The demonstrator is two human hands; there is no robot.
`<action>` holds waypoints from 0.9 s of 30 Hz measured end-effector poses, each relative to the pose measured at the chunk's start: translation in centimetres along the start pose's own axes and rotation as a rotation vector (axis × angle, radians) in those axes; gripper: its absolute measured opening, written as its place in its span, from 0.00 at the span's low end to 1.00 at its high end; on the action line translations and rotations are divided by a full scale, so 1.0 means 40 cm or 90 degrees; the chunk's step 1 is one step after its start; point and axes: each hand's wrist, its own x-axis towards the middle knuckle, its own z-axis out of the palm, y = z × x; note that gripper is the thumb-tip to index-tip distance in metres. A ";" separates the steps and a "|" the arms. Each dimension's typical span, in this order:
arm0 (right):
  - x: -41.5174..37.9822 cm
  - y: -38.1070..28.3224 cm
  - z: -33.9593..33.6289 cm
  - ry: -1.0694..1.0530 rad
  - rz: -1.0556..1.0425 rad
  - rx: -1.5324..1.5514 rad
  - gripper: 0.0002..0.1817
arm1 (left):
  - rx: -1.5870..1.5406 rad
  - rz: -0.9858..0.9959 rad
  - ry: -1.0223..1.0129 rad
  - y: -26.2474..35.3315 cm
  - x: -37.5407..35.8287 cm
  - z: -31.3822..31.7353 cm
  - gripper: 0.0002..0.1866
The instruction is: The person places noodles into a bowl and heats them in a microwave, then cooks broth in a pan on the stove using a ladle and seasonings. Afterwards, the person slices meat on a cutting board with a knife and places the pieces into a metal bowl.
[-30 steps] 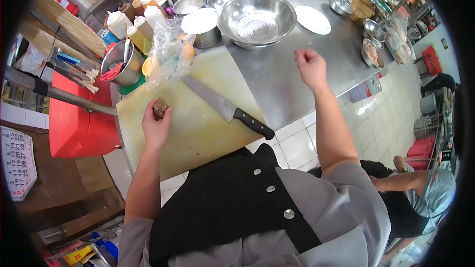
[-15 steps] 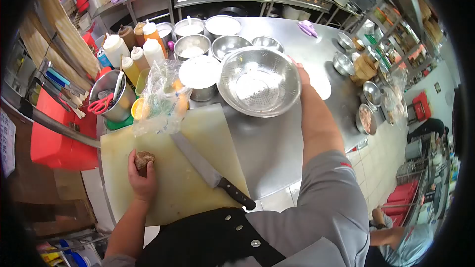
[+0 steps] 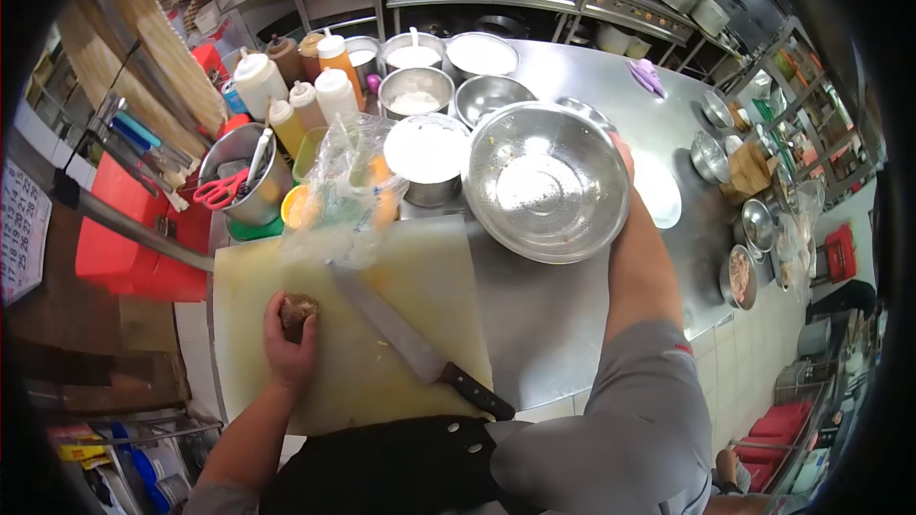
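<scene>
My left hand [image 3: 294, 353] curls around a rough brown lump [image 3: 301, 309], perhaps cooked meat, at the left of the pale cutting board [image 3: 429, 267]. A large knife [image 3: 396, 324] lies on the board to its right, black handle toward me. Out over the steel table, my right hand [image 3: 622, 154] grips the right rim of a metal colander [image 3: 549, 186], tilted so its inside faces me. The fingers behind the rim are hidden. A little brown residue clings to the colander's upper wall.
A clear plastic bag [image 3: 348, 181] with orange things inside overlaps the board's far edge. Beyond stand several metal bowls [image 3: 494, 95] and squeeze bottles [image 3: 260, 84]. Red scissors [image 3: 219, 191] sit in a metal pot. A white plate [image 3: 660, 195] lies behind my right forearm.
The view has shifted, so the scene sits further right and lower. The colander has come slightly nearer in my right hand. My left hand still holds the brown lump on the board.
</scene>
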 end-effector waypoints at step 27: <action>-0.946 -0.840 -0.032 -0.151 -0.286 0.075 0.19 | -0.447 -0.079 -0.297 -0.065 -0.129 -0.290 0.29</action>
